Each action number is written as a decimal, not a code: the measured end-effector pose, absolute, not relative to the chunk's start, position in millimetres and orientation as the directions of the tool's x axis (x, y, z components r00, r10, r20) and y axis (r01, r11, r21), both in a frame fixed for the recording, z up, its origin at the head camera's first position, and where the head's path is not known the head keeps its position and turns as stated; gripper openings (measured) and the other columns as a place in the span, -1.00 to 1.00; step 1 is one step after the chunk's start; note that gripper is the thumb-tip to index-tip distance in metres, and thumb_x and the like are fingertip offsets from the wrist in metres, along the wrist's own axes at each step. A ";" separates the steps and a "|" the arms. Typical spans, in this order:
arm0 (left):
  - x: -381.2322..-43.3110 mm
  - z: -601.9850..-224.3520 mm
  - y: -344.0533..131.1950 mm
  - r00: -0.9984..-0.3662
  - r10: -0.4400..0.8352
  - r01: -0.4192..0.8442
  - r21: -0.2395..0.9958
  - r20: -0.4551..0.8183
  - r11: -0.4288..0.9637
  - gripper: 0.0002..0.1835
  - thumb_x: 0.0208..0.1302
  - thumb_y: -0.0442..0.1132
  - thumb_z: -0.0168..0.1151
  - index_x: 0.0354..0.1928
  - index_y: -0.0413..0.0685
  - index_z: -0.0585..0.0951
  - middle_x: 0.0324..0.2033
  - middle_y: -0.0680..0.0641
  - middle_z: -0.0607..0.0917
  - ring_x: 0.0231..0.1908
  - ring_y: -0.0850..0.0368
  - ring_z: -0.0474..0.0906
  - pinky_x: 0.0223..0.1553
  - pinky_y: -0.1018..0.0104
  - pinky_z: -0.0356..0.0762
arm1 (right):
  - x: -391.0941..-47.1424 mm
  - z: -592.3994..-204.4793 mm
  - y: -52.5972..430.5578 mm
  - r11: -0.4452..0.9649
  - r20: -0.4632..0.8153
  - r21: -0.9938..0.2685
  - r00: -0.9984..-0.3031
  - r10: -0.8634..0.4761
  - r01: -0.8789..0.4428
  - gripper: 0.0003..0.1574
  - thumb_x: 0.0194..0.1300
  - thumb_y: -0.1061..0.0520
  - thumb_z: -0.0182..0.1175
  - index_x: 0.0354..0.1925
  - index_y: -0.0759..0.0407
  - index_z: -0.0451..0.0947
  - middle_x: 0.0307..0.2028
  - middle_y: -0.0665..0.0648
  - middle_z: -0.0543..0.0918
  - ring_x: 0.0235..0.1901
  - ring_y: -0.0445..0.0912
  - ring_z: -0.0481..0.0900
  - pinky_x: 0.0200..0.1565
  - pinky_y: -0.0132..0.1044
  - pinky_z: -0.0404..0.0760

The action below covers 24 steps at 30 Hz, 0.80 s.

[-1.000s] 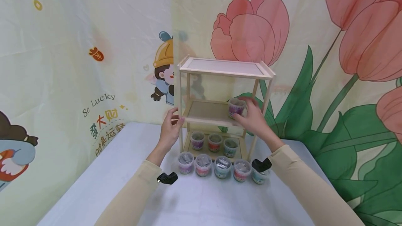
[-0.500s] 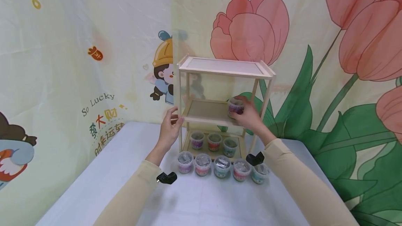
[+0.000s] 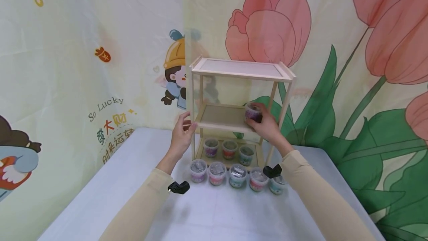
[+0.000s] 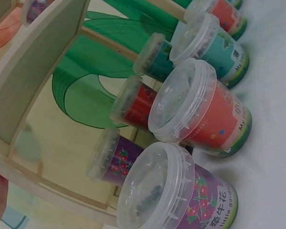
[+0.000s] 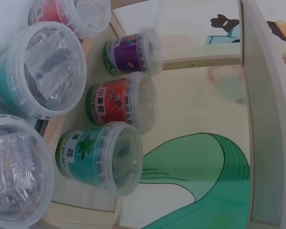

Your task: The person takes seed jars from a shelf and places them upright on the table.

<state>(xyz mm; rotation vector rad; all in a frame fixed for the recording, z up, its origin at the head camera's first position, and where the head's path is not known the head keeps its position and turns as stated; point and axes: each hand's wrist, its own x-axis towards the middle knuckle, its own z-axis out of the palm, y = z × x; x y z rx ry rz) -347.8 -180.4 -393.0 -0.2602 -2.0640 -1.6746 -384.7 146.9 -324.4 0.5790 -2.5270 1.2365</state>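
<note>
A purple cup with a translucent plastic lid is at the 3 o'clock end of the middle shelf of a pale wooden three-tier rack. The right hand has its grip clamped on this cup, thumb on the near side; whether the base rests fully on the shelf cannot be told. At the rack's 9 o'clock side, the left hand has its grip closed about the front post, apparently as a brace.

On the lower shelf at 6 o'clock stand, left to right, a purple cup, a red cup and a teal cup. Five more lidded cups line the white-covered counter just in front.

The step seems to be setting the held cup in place. The next move likely calls for keeping it upright, loosening the fingers and withdrawing clear of the right front post.
</note>
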 end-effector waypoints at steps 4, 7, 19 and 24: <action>-348.2 -394.0 -180.6 -0.881 -0.143 0.411 0.878 0.452 0.246 -0.43 0.58 -0.17 0.25 0.53 0.10 0.36 0.16 -0.29 0.56 0.17 -0.28 0.53 0.19 -0.11 0.53 | -384.4 -326.0 149.5 0.552 0.397 -0.691 -0.883 -0.250 -0.467 -0.18 0.54 -0.01 0.29 0.59 -0.08 0.18 0.44 0.40 0.35 0.31 0.31 0.50 0.11 0.22 0.64; -348.7 -393.6 -180.4 -0.878 -0.143 0.415 0.875 0.457 0.250 -0.43 0.59 -0.17 0.24 0.53 0.09 0.36 0.16 -0.29 0.56 0.17 -0.27 0.53 0.21 -0.10 0.53 | -382.3 -325.2 150.3 0.548 0.400 -0.688 -0.879 -0.261 -0.476 -0.18 0.54 -0.02 0.29 0.59 -0.08 0.19 0.42 0.39 0.36 0.29 0.30 0.52 0.09 0.20 0.64; -348.0 -391.9 -177.9 -0.869 -0.151 0.427 0.869 0.471 0.252 -0.43 0.58 -0.19 0.25 0.52 0.05 0.36 0.17 -0.31 0.56 0.18 -0.29 0.52 0.22 -0.16 0.52 | -371.1 -315.5 138.2 0.517 0.475 -0.636 -0.818 -0.323 -0.573 -0.21 0.47 0.14 0.36 0.54 0.08 0.31 0.31 0.39 0.49 0.15 0.25 0.62 0.07 0.10 0.67; -347.4 -392.3 -179.8 -0.870 -0.153 0.424 0.870 0.468 0.251 -0.43 0.58 -0.18 0.25 0.53 0.09 0.36 0.16 -0.29 0.55 0.17 -0.27 0.52 0.22 -0.15 0.51 | -360.4 -309.7 122.1 0.465 0.477 -0.645 -0.795 -0.375 -0.606 -0.23 0.45 0.16 0.39 0.51 0.06 0.35 0.30 0.33 0.52 0.11 0.20 0.66 0.04 0.04 0.70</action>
